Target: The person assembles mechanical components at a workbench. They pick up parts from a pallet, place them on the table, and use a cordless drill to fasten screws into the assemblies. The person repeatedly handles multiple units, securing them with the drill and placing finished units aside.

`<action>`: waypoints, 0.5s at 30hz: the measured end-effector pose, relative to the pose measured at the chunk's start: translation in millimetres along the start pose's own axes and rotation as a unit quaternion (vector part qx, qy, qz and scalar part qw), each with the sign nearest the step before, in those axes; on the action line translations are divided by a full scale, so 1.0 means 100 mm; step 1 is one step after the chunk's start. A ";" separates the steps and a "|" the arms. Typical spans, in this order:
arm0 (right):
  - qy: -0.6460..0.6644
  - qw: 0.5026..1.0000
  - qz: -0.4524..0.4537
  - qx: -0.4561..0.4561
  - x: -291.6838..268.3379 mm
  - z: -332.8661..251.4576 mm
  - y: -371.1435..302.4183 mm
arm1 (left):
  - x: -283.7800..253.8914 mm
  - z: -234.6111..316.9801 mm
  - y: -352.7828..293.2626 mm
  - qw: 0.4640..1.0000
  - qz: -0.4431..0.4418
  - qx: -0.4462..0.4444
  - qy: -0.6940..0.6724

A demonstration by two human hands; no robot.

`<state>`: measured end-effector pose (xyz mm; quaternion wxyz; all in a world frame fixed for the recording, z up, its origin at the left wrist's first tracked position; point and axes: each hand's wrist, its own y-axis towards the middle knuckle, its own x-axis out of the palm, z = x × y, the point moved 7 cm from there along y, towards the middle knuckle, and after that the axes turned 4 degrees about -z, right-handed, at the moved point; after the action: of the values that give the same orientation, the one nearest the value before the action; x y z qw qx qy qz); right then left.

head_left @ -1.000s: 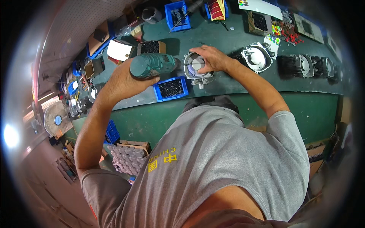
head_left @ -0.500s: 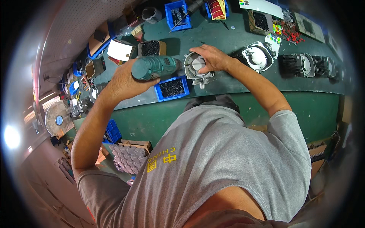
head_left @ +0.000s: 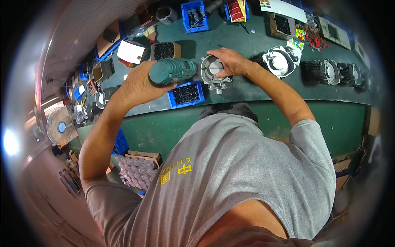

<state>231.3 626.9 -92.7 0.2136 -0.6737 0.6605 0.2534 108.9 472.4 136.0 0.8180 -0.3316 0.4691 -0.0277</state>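
Observation:
My left hand (head_left: 142,84) is wrapped round a teal power driver (head_left: 170,71), held level with its nose toward the right. Just past that nose sits a silver cast-metal housing (head_left: 211,76) with a round pale part in its middle. Its far and right rim is gripped by my right hand (head_left: 231,62), thumb reaching over the inside. The driver's tip is too small to make out, so I cannot tell whether it touches the housing. Below the driver lies a blue bin (head_left: 186,95) of small black parts.
A cardboard box (head_left: 165,51) of black parts stands behind the driver. Another open housing (head_left: 281,61) sits to the right, with dark finned cylinders (head_left: 330,72) beyond it. Along the back of the green bench (head_left: 247,91) are a blue bin (head_left: 195,16) of screws and scattered red-tipped pieces (head_left: 316,40).
The driver and my left hand have shifted slightly right. My right hand stays on the housing, which looks almost unmoved.

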 end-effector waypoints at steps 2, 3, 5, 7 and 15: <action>-0.006 1.000 -0.013 0.002 0.00 -0.02 0.02 | -0.02 -0.02 -0.04 1.000 0.002 0.008 -0.016; -0.007 1.000 -0.002 -0.011 -0.03 -0.03 0.01 | -0.04 -0.01 -0.07 0.999 0.008 0.012 -0.030; -0.009 0.999 0.020 -0.038 -0.06 -0.01 -0.04 | -0.08 -0.03 -0.15 0.996 0.026 0.020 -0.083; -0.015 1.000 -0.022 0.004 -0.03 0.02 -0.02 | -0.14 -0.12 -0.34 0.985 0.061 0.018 -0.161; -0.047 0.998 -0.020 0.033 -0.12 -0.09 0.59 | 0.79 -1.02 -1.12 0.867 0.424 0.003 -0.261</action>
<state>173.1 628.9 -75.6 0.2719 -0.6669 0.6437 0.2587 102.9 304.7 105.4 0.8445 -0.0935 0.3339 0.4081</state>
